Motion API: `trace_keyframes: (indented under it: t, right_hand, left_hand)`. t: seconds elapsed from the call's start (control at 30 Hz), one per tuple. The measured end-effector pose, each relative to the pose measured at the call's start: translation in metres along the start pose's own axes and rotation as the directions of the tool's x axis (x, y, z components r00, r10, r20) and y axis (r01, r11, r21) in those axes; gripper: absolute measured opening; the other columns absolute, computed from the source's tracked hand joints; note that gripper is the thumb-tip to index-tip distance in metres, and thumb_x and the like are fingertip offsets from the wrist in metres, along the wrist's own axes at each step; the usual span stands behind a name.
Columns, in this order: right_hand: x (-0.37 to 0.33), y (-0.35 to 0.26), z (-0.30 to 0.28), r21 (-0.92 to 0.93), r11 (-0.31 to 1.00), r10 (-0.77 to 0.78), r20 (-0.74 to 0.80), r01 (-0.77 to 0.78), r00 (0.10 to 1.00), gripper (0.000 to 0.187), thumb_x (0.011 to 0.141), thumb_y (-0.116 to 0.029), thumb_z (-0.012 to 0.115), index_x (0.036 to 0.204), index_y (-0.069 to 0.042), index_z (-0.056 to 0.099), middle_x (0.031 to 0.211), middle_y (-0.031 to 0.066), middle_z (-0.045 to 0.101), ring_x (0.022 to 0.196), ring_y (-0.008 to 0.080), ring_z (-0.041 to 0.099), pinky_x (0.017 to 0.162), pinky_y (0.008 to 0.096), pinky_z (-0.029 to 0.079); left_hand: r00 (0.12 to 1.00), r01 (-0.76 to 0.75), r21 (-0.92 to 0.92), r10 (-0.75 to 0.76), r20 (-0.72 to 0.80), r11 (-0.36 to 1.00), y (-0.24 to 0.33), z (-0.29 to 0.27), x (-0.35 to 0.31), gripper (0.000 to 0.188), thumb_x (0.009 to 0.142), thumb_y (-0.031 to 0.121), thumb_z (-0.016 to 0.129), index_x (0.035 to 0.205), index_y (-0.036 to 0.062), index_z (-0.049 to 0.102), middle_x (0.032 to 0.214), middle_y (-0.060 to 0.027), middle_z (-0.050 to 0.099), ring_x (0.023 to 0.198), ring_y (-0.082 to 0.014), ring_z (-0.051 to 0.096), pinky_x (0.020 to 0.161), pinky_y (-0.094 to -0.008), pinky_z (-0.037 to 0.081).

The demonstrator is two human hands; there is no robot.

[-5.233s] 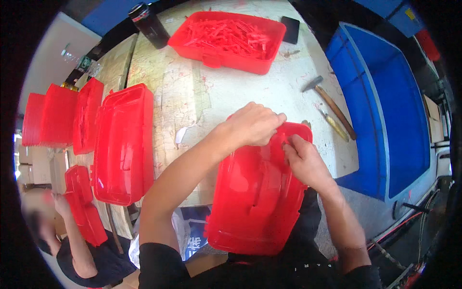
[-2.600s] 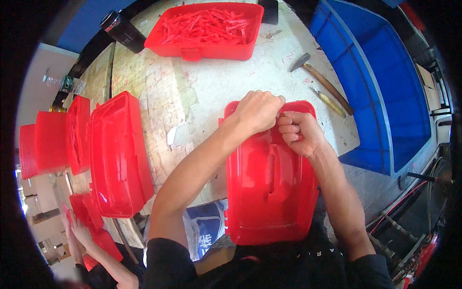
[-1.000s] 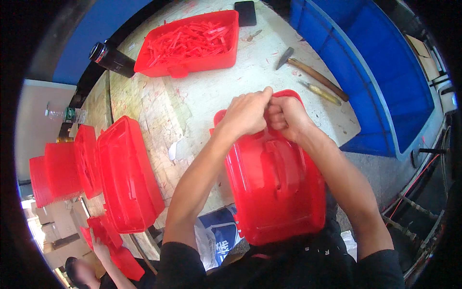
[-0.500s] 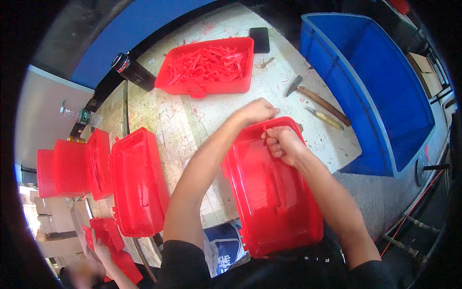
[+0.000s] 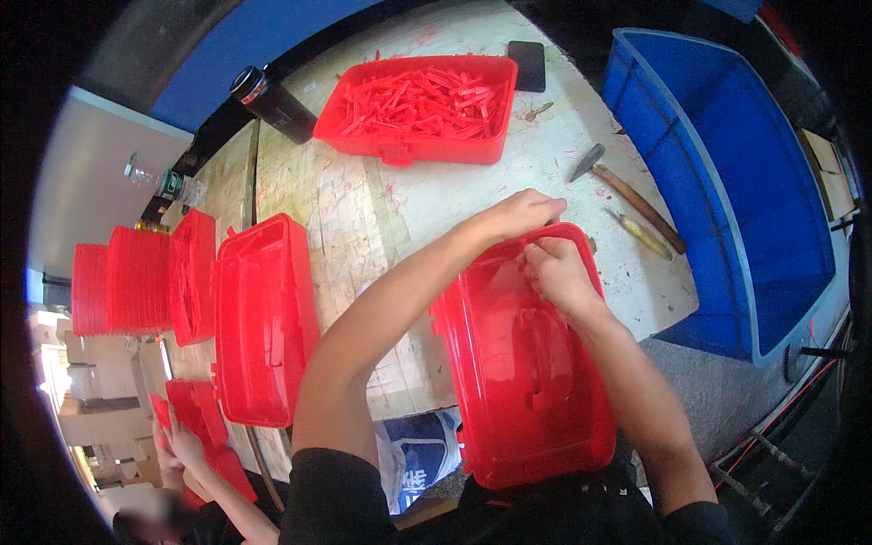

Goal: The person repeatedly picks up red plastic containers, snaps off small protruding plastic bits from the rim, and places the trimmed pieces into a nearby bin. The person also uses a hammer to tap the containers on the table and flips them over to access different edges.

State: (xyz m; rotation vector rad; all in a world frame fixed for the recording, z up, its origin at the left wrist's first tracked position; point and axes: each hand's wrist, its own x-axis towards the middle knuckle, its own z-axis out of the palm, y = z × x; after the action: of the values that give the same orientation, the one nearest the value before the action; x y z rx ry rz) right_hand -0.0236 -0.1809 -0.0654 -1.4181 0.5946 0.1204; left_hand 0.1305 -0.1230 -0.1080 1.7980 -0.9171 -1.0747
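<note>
A shallow red plastic box [image 5: 495,391] leans toward me with its hollow side up, its near end by my lap. At its far end, my left hand [image 5: 527,214] is closed just outside the rim; its fingertips are hidden. My right hand [image 5: 561,277] reaches inside that same end, its fingers pinched against the inner wall just below the rim. Whatever sits between those fingers is too small or too covered to make out. A raised handle-like shape is moulded into the box's floor.
Beyond my hands stands a red bin [image 5: 409,150] of thin red plastic strips. Right of it lie a phone [image 5: 527,66], a hammer [image 5: 636,193] and a yellow-handled tool [image 5: 640,234], beside a large blue crate [image 5: 681,173]. Leftward are another red box [image 5: 263,336], stacked red parts [image 5: 136,282] and a co-worker's hands [image 5: 182,445].
My view has shifted, moving most of the scene rightward in the picture. Both hands stay at the box's far rim, with the right fingers slightly turned. The co-worker's hands have shifted slightly.
</note>
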Motion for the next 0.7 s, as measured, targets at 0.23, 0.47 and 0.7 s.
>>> trace_keyframes:
  t: [0.23,0.47,0.7]
  right_hand:
    - [0.005,-0.013,-0.009,0.515,0.782,0.303,0.179,-0.351,0.936,0.018,0.099,-0.02,0.048,0.092,-0.006,0.055,0.06,-0.0091,0.035,0.046,0.0046,0.025,0.04,0.0227,0.018]
    - [0.005,0.01,-0.006,0.664,0.698,0.168,0.215,-0.27,0.962,0.02,0.102,-0.021,0.047,0.093,-0.004,0.054,0.059,-0.0093,0.032,0.046,0.0048,0.024,0.041,0.0234,0.02]
    - [0.004,0.002,0.006,-0.166,0.97,-0.19,-0.059,0.178,0.98,0.023,0.1,-0.018,0.052,0.094,0.0,0.066,0.07,0.0004,0.059,0.054,0.0092,0.051,0.048,0.0259,0.041]
  left_hand:
    - [0.997,-0.06,0.09,0.064,-0.043,0.994,0.001,0.004,-0.003,0.049,0.102,0.042,0.046,0.074,0.0034,0.059,0.069,-0.0023,0.059,0.06,-0.0126,0.05,0.056,-0.0344,0.046]
    - [0.998,-0.038,-0.043,0.04,0.045,0.998,0.006,0.002,-0.006,0.043,0.103,0.039,0.046,0.074,0.0082,0.056,0.063,-0.0013,0.055,0.045,-0.012,0.048,0.041,-0.0292,0.041]
    - [0.98,-0.19,0.13,0.196,-0.035,0.973,-0.004,0.004,-0.001,0.045,0.102,0.037,0.047,0.08,-0.0012,0.059,0.073,-0.0039,0.059,0.074,-0.0132,0.048,0.072,-0.0357,0.046]
